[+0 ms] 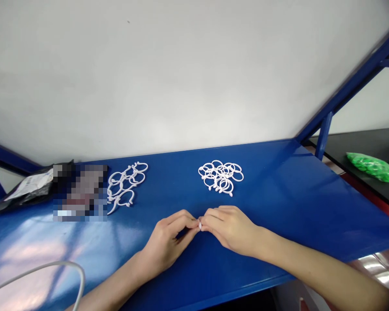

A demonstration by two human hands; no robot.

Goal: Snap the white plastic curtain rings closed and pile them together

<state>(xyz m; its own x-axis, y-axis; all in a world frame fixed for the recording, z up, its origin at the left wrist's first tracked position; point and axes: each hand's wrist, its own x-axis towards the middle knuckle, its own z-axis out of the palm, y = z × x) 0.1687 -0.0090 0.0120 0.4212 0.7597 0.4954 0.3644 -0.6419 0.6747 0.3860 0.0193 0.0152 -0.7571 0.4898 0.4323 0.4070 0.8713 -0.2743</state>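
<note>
Over the blue table (178, 172), near its front, my two hands meet at the fingertips. Between them shows a small white knob, which looks like the end of a white plastic ring (200, 225); the rest of it is hidden by fingers. My left hand (171, 235) pinches it from the left with thumb and forefinger. From the other side my right hand (231, 226) closes on it, fingers curled. Just beyond my right hand lies a heap of white plastic rings (218, 175) with knobbed ends. A second loose group of such rings (126, 185) lies farther left.
A dark packet (87, 185), partly blurred out, and a black plastic bag with a white label (32, 185) lie at the left. A white cable (79, 270) loops across the lower left. Blue frame bars (324, 134) stand at the right, beyond them a bag of green pieces (372, 167).
</note>
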